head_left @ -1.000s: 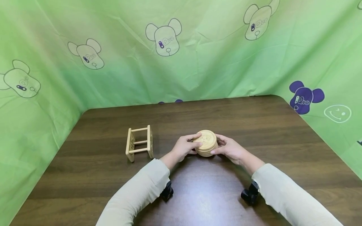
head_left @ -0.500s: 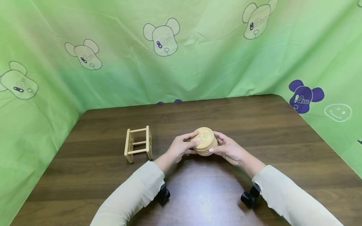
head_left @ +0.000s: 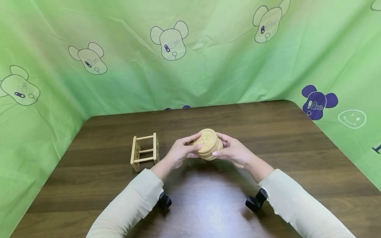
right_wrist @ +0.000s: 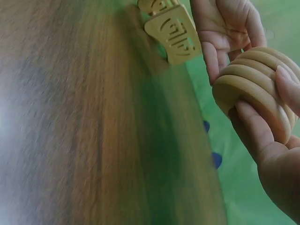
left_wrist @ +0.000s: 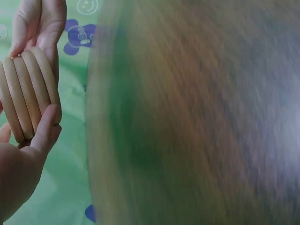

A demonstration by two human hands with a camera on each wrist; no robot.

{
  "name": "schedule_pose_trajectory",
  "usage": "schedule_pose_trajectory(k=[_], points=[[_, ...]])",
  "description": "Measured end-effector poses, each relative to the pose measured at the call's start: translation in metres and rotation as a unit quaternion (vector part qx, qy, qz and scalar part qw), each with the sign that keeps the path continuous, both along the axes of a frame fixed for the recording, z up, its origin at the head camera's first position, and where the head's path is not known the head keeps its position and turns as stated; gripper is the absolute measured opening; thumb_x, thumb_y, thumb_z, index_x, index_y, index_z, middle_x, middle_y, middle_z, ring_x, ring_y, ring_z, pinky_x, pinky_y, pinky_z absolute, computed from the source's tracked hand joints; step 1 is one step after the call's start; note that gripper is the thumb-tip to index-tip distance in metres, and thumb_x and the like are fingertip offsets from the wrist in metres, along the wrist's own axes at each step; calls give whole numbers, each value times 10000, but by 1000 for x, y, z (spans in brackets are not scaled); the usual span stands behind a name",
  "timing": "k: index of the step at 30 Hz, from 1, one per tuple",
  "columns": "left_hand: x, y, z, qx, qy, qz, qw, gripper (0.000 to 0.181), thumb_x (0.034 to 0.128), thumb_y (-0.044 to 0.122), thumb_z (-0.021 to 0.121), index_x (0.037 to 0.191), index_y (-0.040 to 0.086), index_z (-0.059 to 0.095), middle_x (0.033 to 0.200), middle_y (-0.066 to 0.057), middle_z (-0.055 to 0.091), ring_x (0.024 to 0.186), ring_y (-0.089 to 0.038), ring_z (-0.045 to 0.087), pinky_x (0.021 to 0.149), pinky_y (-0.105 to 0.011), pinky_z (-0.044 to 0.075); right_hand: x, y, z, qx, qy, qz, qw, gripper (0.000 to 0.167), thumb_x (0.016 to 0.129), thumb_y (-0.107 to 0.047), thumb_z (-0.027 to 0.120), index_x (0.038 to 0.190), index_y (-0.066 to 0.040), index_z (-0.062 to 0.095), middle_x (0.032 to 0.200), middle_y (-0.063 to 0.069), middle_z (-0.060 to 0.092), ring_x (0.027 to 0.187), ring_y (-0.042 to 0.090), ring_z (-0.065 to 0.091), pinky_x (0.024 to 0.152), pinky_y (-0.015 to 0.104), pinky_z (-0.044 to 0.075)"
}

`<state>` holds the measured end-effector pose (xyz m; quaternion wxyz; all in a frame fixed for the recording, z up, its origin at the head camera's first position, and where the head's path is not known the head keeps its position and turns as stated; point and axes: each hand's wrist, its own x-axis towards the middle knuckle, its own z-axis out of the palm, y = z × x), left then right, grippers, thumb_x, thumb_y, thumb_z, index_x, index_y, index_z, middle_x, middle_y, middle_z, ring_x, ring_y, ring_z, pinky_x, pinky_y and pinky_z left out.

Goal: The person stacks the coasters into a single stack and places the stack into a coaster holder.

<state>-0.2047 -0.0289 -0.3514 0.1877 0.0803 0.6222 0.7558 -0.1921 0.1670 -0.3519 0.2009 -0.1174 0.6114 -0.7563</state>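
Observation:
Both hands hold a stack of round, pale wooden coasters [head_left: 206, 140], tilted, with a carved pattern on the top one. My left hand [head_left: 180, 151] grips its left side, thumb and fingertip at the edge of the top coaster. On the right side my right hand [head_left: 235, 152] holds the stack, its thumb at the front. Seen from the left wrist, the coasters [left_wrist: 28, 93] lie edge-on against each other, several together. The right wrist view shows fingers beneath the lowest coaster [right_wrist: 253, 96]. Parts of the fingers behind the stack are hidden.
A small wooden rack [head_left: 155, 148] with carved side panels and crossbars stands on the table left of my left hand. The brown wooden table [head_left: 253, 122] ends at a green cloth [head_left: 208, 66] behind and at the sides.
Both hands have carried the stack leftward and up in the head view, and it tilts more, its coasters slightly fanned. The rack has stayed where it was.

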Motion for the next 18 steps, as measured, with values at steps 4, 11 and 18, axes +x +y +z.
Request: schedule_pose_trajectory(k=[4, 11, 18], points=[[-1, -12, 3, -26, 63, -98, 9999, 497, 776, -38, 581, 1252, 29, 452, 1250, -168, 424, 842, -183, 560, 711, -380, 474, -1, -11, 4, 84, 111, -39, 9999, 767, 707, 156, 562, 1348, 48, 156, 1171, 239, 405, 920, 191, 548, 783, 383, 437], [-3, -36, 11, -281, 333, -188, 9989, 511, 772, -68, 573, 1258, 8, 433, 1257, -166, 421, 919, -197, 537, 719, -374, 472, -4, -36, 8, 10, 82, -66, 9999, 732, 704, 185, 545, 1336, 50, 201, 1180, 262, 408, 902, 188, 551, 764, 372, 450], [-9, -55, 16, -589, 492, -275, 9967, 515, 759, -63, 588, 1246, -1, 432, 1247, -170, 434, 982, -222, 515, 716, -382, 472, -6, -54, 15, 126, 52, -202, 9997, 723, 689, 198, 557, 1321, 52, 237, 1168, 264, 423, 857, 178, 559, 719, 351, 472]])
